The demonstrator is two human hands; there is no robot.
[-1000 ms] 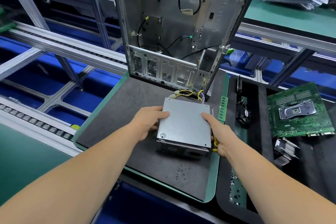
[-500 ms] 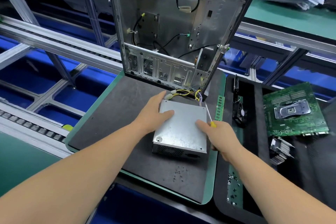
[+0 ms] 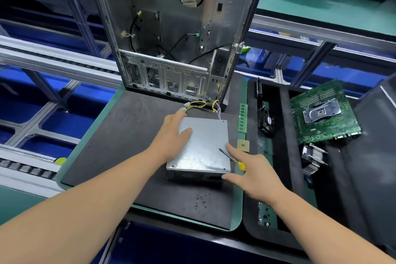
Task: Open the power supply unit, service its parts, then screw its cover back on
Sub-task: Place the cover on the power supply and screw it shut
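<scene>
probably the main risk now is that the power supply unit [image 3: 201, 148] slides on the dark foam mat [image 3: 120, 139], because the left hand [image 3: 171, 137] only presses flat on its lid with straight fingers. the right hand [image 3: 252, 171] touches the right edge with forefinger and thumb spread, and a yellow-handled screwdriver [image 3: 232, 158] sits under its fingers; its thin tip could scratch the smooth grey sheet-metal cover. the box is rectangular, with a perforated front, and its yellow cable bundle [image 3: 203, 105] lies beside the open computer case [image 3: 175, 34].
</scene>
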